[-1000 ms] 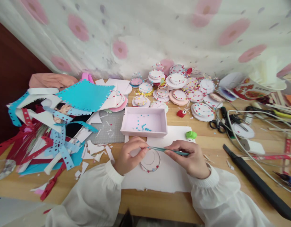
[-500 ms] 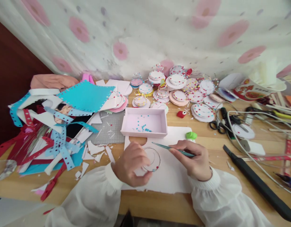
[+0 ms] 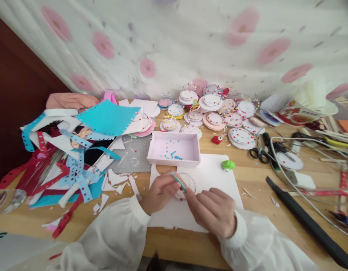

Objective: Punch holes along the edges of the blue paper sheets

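My right hand [image 3: 212,210] is closed on thin teal tweezers [image 3: 179,182], whose tip points up and left over a clear round disc [image 3: 188,184] with coloured dots on its rim. My left hand [image 3: 159,192] rests on the left edge of that disc with its fingers curled, and what they pinch is hidden. The disc lies on a white paper sheet [image 3: 216,177] on the wooden table. Just behind stands a shallow pink tray [image 3: 174,150] with small blue and red dots inside.
Blue and red punched paper strips [image 3: 69,165] pile up at the left. Several decorated round discs [image 3: 213,109] are stacked at the back. A green punch [image 3: 227,165], a red punch [image 3: 217,140], scissors [image 3: 260,150], cables and a long black tool [image 3: 306,222] lie at the right.
My right hand has swung the tweezers from lying level above the disc to pointing up-left, and moved left to the disc. My left hand came back onto the disc's left edge.
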The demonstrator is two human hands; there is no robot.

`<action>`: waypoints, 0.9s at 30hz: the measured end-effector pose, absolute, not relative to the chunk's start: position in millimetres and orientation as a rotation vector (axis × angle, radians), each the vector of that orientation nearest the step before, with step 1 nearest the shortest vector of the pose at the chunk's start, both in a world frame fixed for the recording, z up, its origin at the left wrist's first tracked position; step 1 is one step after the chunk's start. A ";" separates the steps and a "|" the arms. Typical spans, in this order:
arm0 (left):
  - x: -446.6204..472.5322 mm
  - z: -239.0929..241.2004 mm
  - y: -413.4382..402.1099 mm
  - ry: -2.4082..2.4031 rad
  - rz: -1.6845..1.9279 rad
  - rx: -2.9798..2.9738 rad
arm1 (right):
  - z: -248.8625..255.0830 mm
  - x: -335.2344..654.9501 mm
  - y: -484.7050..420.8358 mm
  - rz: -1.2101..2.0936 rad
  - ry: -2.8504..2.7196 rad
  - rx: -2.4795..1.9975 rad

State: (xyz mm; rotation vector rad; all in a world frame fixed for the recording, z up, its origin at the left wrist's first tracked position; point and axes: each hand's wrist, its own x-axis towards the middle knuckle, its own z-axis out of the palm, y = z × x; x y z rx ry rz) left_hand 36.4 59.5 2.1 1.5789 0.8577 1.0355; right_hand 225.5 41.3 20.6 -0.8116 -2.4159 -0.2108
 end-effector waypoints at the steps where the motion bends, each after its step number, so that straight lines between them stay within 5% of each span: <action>1: 36.2 1.2 59.6 0.868 1.016 1.529 | 20.4 221.3 39.6 -0.219 -2.451 -0.803; 11: 26.6 -12.2 63.2 1.056 1.006 1.365 | 47.5 237.4 20.4 0.169 -2.398 -0.914; 20: 28.9 -19.7 61.8 1.060 1.027 1.335 | -4.6 399.0 -25.1 -0.519 -1.887 -2.039; 27: 31.7 -22.5 63.5 1.090 0.999 1.366 | -32.3 402.4 -11.5 -0.451 -1.953 -1.904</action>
